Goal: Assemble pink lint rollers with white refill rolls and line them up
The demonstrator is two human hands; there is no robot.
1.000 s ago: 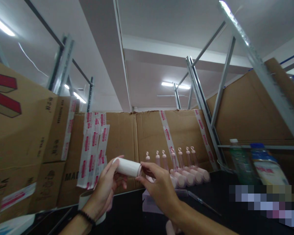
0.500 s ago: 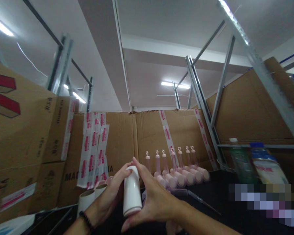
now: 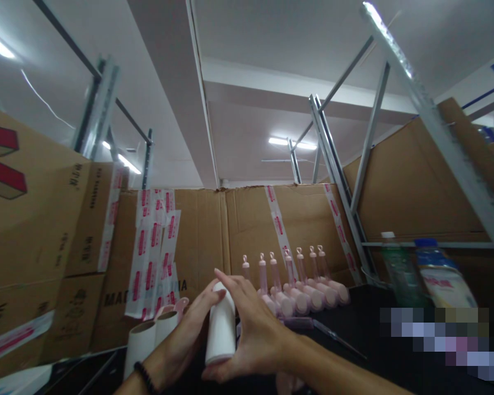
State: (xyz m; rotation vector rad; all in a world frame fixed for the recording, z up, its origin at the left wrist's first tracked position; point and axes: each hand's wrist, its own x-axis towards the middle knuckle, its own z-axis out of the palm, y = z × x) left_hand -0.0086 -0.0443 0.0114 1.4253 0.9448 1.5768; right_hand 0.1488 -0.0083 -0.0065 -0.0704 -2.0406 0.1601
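A smooth white cylinder [image 3: 221,334] stands slightly tilted between my two hands, in the lower middle of the view. My left hand [image 3: 189,329], with a dark bead bracelet at the wrist, grips its left side, thumb near the upper end. Reaching over from the right, my right hand [image 3: 261,332] has its fingers near the top and its thumb under the lower end. Two white tubes with brown cardboard insides [image 3: 141,343] stand behind my left forearm. Beyond my right hand, several pale pink bottle-like pieces with looped stems [image 3: 299,296] are lined up.
A thin pointed tool [image 3: 340,338] lies on the black surface [image 3: 354,362] at right. A green bottle [image 3: 401,274] and a blue-capped container [image 3: 447,280] stand farther right. Cardboard walls [image 3: 201,236] and metal posts [image 3: 337,159] enclose the back and sides. Part of the lower right is pixelated.
My right fingers have moved a little left over the cylinder's upper part, and its shiny streak has faded. The whole scene has shifted slightly left. Both hands keep their hold.
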